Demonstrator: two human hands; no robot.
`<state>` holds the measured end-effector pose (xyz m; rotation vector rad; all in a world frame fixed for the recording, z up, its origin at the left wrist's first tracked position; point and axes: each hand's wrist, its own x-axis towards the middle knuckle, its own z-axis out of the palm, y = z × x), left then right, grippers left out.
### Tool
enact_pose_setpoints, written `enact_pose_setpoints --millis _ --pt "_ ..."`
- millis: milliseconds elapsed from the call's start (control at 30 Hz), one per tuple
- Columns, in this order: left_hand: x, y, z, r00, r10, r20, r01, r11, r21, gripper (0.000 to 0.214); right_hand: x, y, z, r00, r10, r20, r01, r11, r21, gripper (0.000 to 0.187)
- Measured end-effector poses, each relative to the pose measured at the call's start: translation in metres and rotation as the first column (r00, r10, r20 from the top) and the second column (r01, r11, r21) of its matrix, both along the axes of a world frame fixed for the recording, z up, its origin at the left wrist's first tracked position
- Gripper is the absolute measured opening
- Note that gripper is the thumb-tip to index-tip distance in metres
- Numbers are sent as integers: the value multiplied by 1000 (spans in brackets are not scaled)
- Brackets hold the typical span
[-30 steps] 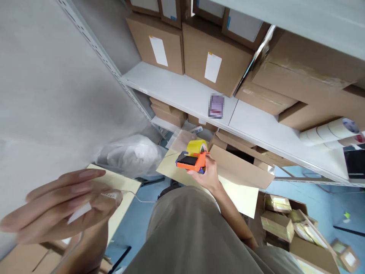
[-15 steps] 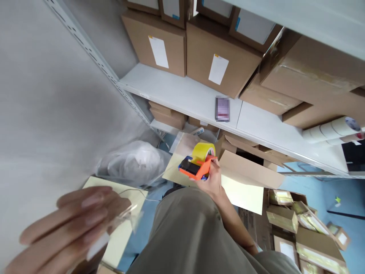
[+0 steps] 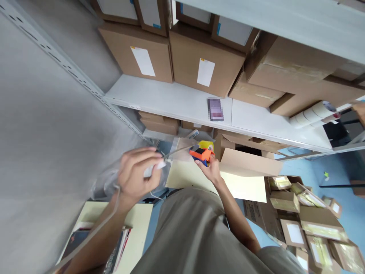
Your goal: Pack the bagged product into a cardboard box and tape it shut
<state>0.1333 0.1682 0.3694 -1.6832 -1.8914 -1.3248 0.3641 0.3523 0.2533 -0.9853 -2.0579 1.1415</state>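
Note:
My right hand [image 3: 211, 169] is closed around the handle of an orange and blue tape dispenser [image 3: 202, 153] with a roll of yellow tape [image 3: 206, 145] in it. To its left, my left hand [image 3: 139, 171] is closed in a pinch on a small white object [image 3: 161, 164], whose kind I cannot make out. A thin strip, seen edge-on like tape, [image 3: 179, 150] stretches between the left fingertips and the dispenser. Along the left wrist and forearm runs a white cord [image 3: 110, 217]. Below the dispenser lies a pale yellow board or tabletop [image 3: 182, 175].
An open cardboard box [image 3: 242, 161] stands right of my right hand. Ahead, a white shelf [image 3: 171, 97] bears cartons [image 3: 205, 53], a blurred-out purple item [image 3: 216, 109] and white rolls [image 3: 313, 113]. Taped parcels [image 3: 322, 224] are piled at right; books [image 3: 119, 247] lie at lower left.
My left hand has moved from close to the camera at lower left, forward and right to near the dispenser. The dispenser has turned in my right hand and risen slightly in view.

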Motion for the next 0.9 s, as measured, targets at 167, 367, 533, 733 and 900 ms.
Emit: enact_pose_setpoints --millis 167,367,533,733,900 --pt "8 88 29 992 -100 -72 97 994 -44 6 -8 -7 -39 997 -5 -82 -22 947 -322 70" --pt "8 124 48 969 -247 -19 243 963 -118 14 -8 -28 -56 990 27 -136 -73 936 -344 67" --pt "27 122 64 937 -344 -57 333 932 -144 16 -4 -26 -53 989 70 -134 -102 962 -254 59" --pt "38 110 81 942 -312 -120 299 947 -118 16 0 -27 -52 977 159 -142 -167 985 -45 41" --pt "48 107 90 942 -275 -192 252 958 -135 15 2 -19 -56 970 233 -71 -226 970 88 44"
